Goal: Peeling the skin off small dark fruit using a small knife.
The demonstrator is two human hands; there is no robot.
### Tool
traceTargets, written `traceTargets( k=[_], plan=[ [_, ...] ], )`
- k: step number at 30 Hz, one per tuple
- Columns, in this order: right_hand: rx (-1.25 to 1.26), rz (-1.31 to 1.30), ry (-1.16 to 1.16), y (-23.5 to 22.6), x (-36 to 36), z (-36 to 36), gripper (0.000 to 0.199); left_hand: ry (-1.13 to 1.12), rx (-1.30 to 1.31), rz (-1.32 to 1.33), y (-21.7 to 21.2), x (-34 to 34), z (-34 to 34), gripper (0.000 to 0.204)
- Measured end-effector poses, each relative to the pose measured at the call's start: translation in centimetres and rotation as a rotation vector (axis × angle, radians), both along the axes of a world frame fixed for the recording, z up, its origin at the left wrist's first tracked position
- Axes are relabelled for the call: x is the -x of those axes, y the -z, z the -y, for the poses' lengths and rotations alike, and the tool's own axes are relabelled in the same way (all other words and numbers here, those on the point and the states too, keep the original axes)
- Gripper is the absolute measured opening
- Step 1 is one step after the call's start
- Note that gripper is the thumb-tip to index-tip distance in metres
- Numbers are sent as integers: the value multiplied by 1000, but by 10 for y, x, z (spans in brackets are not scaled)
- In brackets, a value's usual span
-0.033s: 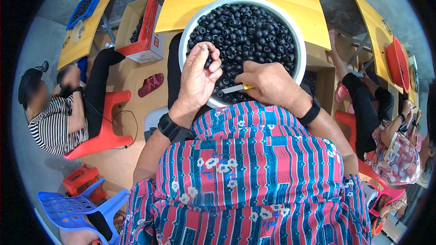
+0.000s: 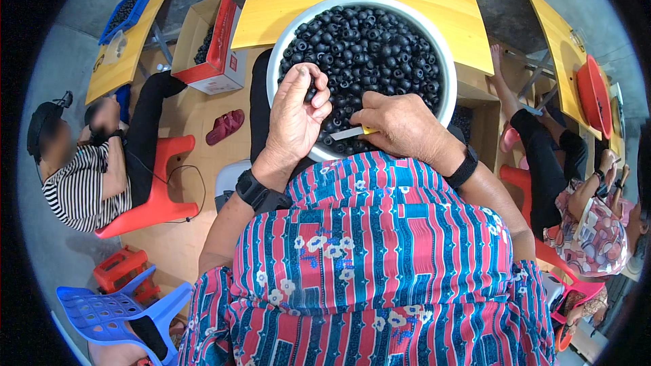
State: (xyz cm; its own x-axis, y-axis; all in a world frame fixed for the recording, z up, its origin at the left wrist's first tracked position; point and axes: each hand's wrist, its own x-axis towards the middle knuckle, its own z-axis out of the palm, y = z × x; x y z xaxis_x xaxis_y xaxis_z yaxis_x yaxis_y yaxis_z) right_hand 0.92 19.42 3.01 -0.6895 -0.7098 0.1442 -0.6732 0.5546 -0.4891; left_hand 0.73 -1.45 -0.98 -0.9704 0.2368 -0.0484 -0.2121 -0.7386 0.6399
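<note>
the left hand (image 2: 297, 116) is curled over the near rim of a white bowl (image 2: 444, 51) heaped with small dark round fruits (image 2: 369, 44); it seems to pinch one, though the fingers hide it. just right, the right hand (image 2: 401, 124) grips a small knife (image 2: 352, 133), its yellow handle mostly covered. nothing differs from the earlier frame.
</note>
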Motion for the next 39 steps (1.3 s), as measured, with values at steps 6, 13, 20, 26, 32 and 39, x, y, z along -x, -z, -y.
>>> traceTargets(
  k=[6,13,20,26,32,39],
  plan=[
    [16,3,31,4,2,-2,25,11,-26,-12,0,-1,1,21],
    [498,60,322,11,15,-11,21,136,238,-87,-5,-4,-7,12],
    [573,89,288,11,13,-10,23,208,657,-159,-10,-6,-21,24],
    [537,-18,207,15,13,-11,25,202,754,-263,-11,-5,-22,22],
    [563,-14,176,12,13,-9,31,289,404,-37,-2,-4,-21,26],
    [534,25,175,13,14,-11,30,381,321,-14,-4,-4,-21,30]
  ],
)
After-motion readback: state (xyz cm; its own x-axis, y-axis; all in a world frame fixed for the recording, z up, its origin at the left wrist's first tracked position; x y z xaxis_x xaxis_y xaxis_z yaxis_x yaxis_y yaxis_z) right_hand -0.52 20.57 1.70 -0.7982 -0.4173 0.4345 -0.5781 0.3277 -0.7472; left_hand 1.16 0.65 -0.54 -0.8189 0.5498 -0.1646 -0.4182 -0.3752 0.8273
